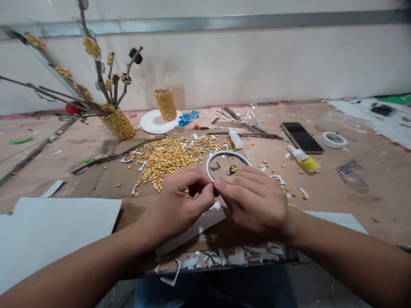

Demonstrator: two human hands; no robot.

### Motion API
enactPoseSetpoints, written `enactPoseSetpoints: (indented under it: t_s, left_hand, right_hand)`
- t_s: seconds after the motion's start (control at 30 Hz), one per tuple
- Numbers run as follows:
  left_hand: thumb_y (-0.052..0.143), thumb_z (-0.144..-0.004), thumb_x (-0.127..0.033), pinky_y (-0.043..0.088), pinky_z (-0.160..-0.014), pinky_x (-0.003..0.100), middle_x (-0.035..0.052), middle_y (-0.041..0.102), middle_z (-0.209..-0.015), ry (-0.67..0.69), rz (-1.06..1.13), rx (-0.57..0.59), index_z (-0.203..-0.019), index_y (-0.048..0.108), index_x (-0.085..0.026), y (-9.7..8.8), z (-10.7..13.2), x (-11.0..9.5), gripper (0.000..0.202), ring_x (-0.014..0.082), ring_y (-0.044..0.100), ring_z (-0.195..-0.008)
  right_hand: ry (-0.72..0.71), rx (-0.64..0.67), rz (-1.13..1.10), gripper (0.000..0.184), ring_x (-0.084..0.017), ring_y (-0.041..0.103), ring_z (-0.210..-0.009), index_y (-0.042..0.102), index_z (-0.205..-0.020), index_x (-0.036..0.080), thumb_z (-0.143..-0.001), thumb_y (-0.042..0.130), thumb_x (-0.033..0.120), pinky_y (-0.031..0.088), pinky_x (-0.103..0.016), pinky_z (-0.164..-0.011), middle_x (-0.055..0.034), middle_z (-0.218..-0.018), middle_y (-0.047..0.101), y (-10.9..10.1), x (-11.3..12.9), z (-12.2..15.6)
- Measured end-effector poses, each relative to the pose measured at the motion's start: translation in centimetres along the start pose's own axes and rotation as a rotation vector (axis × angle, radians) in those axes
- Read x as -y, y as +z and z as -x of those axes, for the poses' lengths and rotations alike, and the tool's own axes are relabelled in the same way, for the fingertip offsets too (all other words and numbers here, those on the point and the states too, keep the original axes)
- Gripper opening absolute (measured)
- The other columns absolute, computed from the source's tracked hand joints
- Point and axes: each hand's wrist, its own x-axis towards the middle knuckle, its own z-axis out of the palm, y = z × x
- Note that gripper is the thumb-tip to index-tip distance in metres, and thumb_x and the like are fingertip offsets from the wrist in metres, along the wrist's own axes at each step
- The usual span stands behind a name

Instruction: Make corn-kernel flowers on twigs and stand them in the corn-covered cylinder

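My left hand [189, 194] and my right hand [257, 199] meet above the cardboard, thumbs and fingertips pinched close together. Whatever sits between the fingertips is hidden or too small to make out. Just behind them is a white ring with a dark inner side [209, 160], its near edge covered by my fingers; I cannot tell whether they touch it. Within the ring's outline shows a small black piece with yellow kernels [233, 170]. A heap of corn kernels [170, 158] lies beyond my left hand, and a white paper strip [195, 229] rests below both hands.
Branches with kernel flowers stand in a kernel-covered pot [118, 124] at left. Behind the heap is another kernel-covered cup [165, 105] on a white disc [149, 122]. Glue bottles [305, 159], a phone [302, 137], a tape roll [334, 140] and paper scraps [237, 256] lie around.
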Motion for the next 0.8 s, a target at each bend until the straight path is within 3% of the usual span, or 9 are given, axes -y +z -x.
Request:
enactPoseSetpoints:
  t_s: [0.13,0.2,0.27,0.33,0.4,0.5,0.63,0.73,0.8]
  left_hand:
    - [0.065,-0.084,-0.019,0.036,-0.052,0.025,-0.0038,0.054,-0.057,-0.230,0.071,-0.161,-0.063,0.060,-0.020,-1.2,-1.0,1.0,0.022,0.0107,0.045,-0.053]
    - [0.066,-0.086,-0.023,0.034,-0.051,0.025,-0.0040,0.050,-0.055,-0.334,0.153,-0.246,-0.063,0.059,-0.020,-2.0,-1.7,1.6,0.024,0.0108,0.042,-0.053]
    - [0.067,-0.088,-0.028,0.035,-0.051,0.026,-0.0032,0.052,-0.056,-0.355,0.212,-0.192,-0.067,0.065,-0.019,-2.3,-2.1,1.7,0.023,0.0110,0.043,-0.053]
    - [0.067,-0.088,-0.028,0.040,-0.055,0.026,-0.0012,0.060,-0.063,-0.343,0.226,-0.122,-0.072,0.069,-0.019,-2.1,-2.1,1.4,0.019,0.0119,0.049,-0.058]
    - [0.067,-0.085,-0.026,0.046,-0.062,0.026,0.0006,0.068,-0.072,-0.342,0.236,-0.083,-0.077,0.073,-0.019,-1.7,-1.9,1.0,0.012,0.0134,0.057,-0.066]
    - [0.064,-0.082,-0.022,0.050,-0.069,0.028,0.0018,0.073,-0.078,-0.339,0.200,-0.036,-0.081,0.074,-0.019,-1.3,-1.4,0.7,0.010,0.0158,0.063,-0.073]
    - [0.061,-0.089,-0.021,0.049,-0.069,0.028,0.0006,0.072,-0.076,-0.239,0.043,0.047,-0.081,0.073,-0.019,-1.2,-1.0,0.8,0.014,0.0160,0.064,-0.072]
    - [0.058,-0.094,-0.015,0.050,-0.075,0.027,0.0003,0.074,-0.082,-0.120,-0.056,0.110,-0.085,0.072,-0.019,-1.1,-0.8,0.9,0.018,0.0152,0.066,-0.078]
    - [0.055,-0.094,-0.011,0.051,-0.080,0.027,0.0013,0.076,-0.087,-0.060,-0.071,0.153,-0.088,0.073,-0.018,-1.0,-0.8,1.1,0.020,0.0151,0.069,-0.082]
  right_hand:
    - [-0.042,-0.030,0.014,0.035,-0.020,0.077,-0.081,0.067,-0.119,0.022,-0.090,0.065,0.003,0.059,-0.035,-0.072,-0.0078,-0.094,0.082,-1.7,0.4,-0.5]
    - [0.029,-0.091,0.071,0.033,-0.022,0.077,-0.083,0.069,-0.115,0.025,-0.090,0.068,0.005,0.058,-0.037,-0.074,-0.0064,-0.091,0.081,-2.3,-0.8,-0.7]
    - [0.140,-0.204,0.195,0.024,-0.023,0.075,-0.081,0.071,-0.104,0.026,-0.090,0.067,0.006,0.056,-0.037,-0.072,-0.0066,-0.089,0.080,-2.3,-3.3,-0.8]
    - [0.290,-0.111,0.286,0.012,-0.025,0.073,-0.078,0.072,-0.092,0.023,-0.090,0.067,0.013,0.054,-0.039,-0.071,-0.0067,-0.083,0.078,-2.1,-6.6,-0.5]
    - [0.460,0.114,0.331,0.006,-0.026,0.070,-0.075,0.073,-0.085,0.020,-0.086,0.068,0.017,0.051,-0.039,-0.069,-0.0075,-0.081,0.077,-1.9,-9.5,-0.1]
    - [0.554,0.375,0.373,0.003,-0.026,0.067,-0.081,0.075,-0.078,0.019,-0.079,0.072,0.019,0.048,-0.038,-0.071,-0.0091,-0.085,0.075,-2.1,-11.4,0.2]
    - [0.430,0.314,0.095,0.005,-0.022,0.066,-0.083,0.075,-0.083,0.019,-0.086,0.071,0.020,0.051,-0.037,-0.079,-0.0070,-0.088,0.074,-2.1,-8.6,-0.8]
    - [0.357,0.257,-0.282,0.006,-0.015,0.066,-0.073,0.074,-0.094,0.020,-0.094,0.068,0.020,0.051,-0.029,-0.071,-0.0013,-0.080,0.073,-1.5,-5.0,-1.8]
    - [0.320,0.221,-0.361,0.010,-0.012,0.065,-0.069,0.075,-0.103,0.019,-0.095,0.069,0.018,0.051,-0.025,-0.068,-0.0002,-0.082,0.075,-1.1,-3.2,-1.9]
